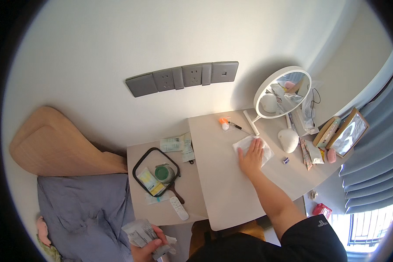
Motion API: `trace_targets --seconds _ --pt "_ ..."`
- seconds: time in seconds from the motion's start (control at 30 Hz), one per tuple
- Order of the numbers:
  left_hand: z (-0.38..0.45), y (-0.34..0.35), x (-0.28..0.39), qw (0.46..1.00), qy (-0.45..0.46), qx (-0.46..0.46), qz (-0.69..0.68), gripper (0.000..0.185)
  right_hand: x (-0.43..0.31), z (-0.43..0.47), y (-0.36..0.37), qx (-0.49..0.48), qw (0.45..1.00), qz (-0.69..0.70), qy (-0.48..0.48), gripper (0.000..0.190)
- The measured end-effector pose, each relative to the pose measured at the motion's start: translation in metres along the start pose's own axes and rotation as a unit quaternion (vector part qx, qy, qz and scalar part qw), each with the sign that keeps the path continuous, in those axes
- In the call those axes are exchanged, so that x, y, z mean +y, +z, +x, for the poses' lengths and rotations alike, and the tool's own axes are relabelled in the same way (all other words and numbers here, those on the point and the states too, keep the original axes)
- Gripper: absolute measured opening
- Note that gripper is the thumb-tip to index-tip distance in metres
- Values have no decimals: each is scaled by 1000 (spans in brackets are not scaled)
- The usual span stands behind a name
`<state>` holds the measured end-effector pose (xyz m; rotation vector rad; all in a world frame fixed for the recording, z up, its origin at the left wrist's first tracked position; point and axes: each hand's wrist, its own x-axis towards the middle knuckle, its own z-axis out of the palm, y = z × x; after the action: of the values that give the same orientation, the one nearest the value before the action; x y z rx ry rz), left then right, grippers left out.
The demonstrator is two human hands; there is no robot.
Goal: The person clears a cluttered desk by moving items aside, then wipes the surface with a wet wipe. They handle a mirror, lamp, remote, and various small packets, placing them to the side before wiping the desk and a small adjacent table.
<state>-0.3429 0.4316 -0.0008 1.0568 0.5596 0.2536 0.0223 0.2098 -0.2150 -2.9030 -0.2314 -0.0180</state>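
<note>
My right hand (252, 157) lies flat on a white wipe or tissue (268, 154) spread on the beige desktop (222, 183). Its palm presses down, with the thumb apart from the fingers. Low in the picture, my left hand (150, 247) grips a crumpled grey-white soft packet (140, 232) that bears printed writing. Some white material (171, 241) sticks out beside that packet. Just beyond my right fingertips stands a round white-framed mirror (283, 93) on its base. To the left of it lie a black pen-like stick (235, 125) and a small orange-and-white item in clear plastic (224, 123).
Right of the wipe are a white rounded device (288, 140), several sachets (309, 154) and a picture frame (348, 132). A side surface on the left holds a black-rimmed frame (135, 170), a green-lidded jar (164, 173) and a white remote (179, 208). A bed (85, 209) adjoins it.
</note>
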Motion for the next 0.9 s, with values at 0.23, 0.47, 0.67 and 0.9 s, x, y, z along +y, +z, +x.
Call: trace_targets --seconds 0.23,0.47,0.67,0.9 --pt "5 -2 27 999 -28 -5 -19 31 -23 -64 1 -83 991 -27 -105 85" --pt "21 16 23 999 -32 4 15 32 -123 -34 26 -97 945 43 -310 89" --pt "2 26 17 992 -80 85 48 32 -195 66 46 -38 987 32 -154 83" --pt "-17 26 19 992 -86 75 57 31 -170 15 38 -77 952 -20 -295 78"
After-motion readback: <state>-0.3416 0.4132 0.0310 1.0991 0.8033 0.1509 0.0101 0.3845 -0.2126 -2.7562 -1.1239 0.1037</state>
